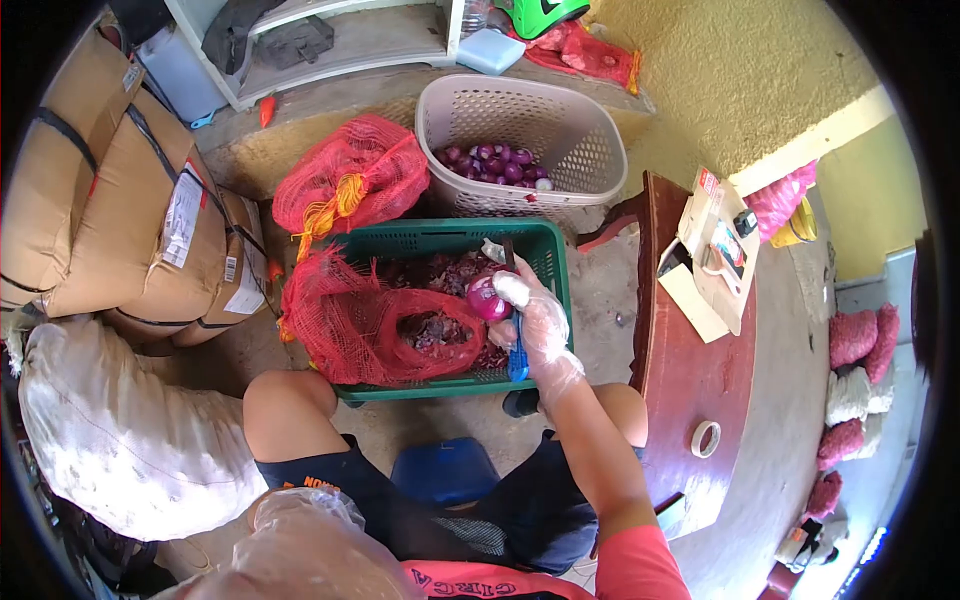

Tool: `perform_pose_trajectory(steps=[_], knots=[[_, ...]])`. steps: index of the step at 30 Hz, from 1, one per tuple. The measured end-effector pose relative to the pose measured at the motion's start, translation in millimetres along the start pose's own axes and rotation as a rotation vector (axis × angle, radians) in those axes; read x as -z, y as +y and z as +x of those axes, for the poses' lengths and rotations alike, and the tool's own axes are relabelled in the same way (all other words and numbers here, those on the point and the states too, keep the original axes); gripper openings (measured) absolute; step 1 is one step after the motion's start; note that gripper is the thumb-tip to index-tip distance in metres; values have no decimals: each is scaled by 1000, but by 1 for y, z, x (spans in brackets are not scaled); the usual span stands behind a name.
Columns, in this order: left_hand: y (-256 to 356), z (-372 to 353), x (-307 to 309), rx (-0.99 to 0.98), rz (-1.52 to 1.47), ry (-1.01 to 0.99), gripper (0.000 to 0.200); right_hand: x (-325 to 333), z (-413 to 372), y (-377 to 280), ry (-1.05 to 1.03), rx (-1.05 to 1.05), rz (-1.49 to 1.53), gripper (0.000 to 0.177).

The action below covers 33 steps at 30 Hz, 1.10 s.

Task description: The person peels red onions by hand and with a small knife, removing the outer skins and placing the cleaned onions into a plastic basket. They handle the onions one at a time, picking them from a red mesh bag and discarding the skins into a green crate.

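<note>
My right hand point(541, 325), in a clear plastic glove, is closed around a purple onion point(488, 298) and a blue-handled knife point(518, 352) above the green crate point(450, 388). The knife's dark blade points up and away from me. Inside the crate lie dark red onion skins point(440, 272), and a red mesh bag point(350, 325) drapes over its left side. At the bottom left, my left hand point(300, 550) is close to the camera under clear plastic; its fingers cannot be made out.
Peeled onions point(497, 165) lie in a beige basket point(590, 125) behind the crate. A tied red mesh bag point(350, 170) stands beside it. Wrapped boxes point(130, 220) and a white sack point(130, 430) are left. A red table point(697, 385) with tape point(705, 439) is right.
</note>
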<state>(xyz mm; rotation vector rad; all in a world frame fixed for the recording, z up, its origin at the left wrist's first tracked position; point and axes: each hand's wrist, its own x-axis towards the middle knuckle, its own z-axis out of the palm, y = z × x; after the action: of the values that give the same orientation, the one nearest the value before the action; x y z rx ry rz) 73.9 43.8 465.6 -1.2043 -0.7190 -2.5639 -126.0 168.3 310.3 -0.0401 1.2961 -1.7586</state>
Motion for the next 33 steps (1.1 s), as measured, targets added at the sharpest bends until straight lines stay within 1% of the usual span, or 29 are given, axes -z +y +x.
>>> perform_pose_trajectory(steps=[5, 8, 14, 16, 17, 19, 20, 21, 23, 24, 25, 26, 28, 29, 31, 33], knots=[[-2, 0, 2, 6, 9, 11, 44, -3, -1, -2, 47, -36, 2, 53], [-2, 2, 5, 9, 6, 14, 46, -1, 0, -1, -15, -20, 20, 54], [0, 2, 14, 12, 10, 45, 48, 2, 1, -1, -29, -14, -31, 57], [3, 0, 21, -9, 25, 94, 49, 2, -1, -2, -30, 2, -28, 57], [7, -3, 26, -18, 32, 131, 50, 1, -2, -2, -31, 11, -25, 57], [10, -17, 51, -65, 131, 421, 51, 2, -3, -2, -46, 31, -45, 60], [8, -27, 68, -42, 258, 601, 51, 1, -3, -3, -54, 41, -56, 62], [3, -40, 91, 38, 422, 797, 52, -1, -5, -6, -36, 42, -156, 64], [-19, -69, 134, 343, 702, 1052, 57, -7, -12, -13, 5, 42, -358, 68], [-33, -72, 142, 541, 664, 1204, 60, -3, -7, -7, -15, 135, -388, 70], [-49, -81, 149, 617, 596, 1199, 60, 4, 2, 7, -35, 226, -416, 72], [-63, -87, 151, 695, 526, 1193, 59, 0, 2, 11, -59, 254, -400, 73], [-75, -79, 140, 775, 440, 1097, 56, -8, 2, 18, -109, 311, -368, 74], [-83, -82, 143, 665, 403, 1072, 54, -10, 3, 20, -120, 354, -433, 75], [-86, -85, 149, 585, 366, 1079, 52, -9, 5, 23, -141, 410, -509, 77], [-83, -82, 150, 526, 332, 1095, 49, -12, 0, 13, -159, 314, -479, 77]])
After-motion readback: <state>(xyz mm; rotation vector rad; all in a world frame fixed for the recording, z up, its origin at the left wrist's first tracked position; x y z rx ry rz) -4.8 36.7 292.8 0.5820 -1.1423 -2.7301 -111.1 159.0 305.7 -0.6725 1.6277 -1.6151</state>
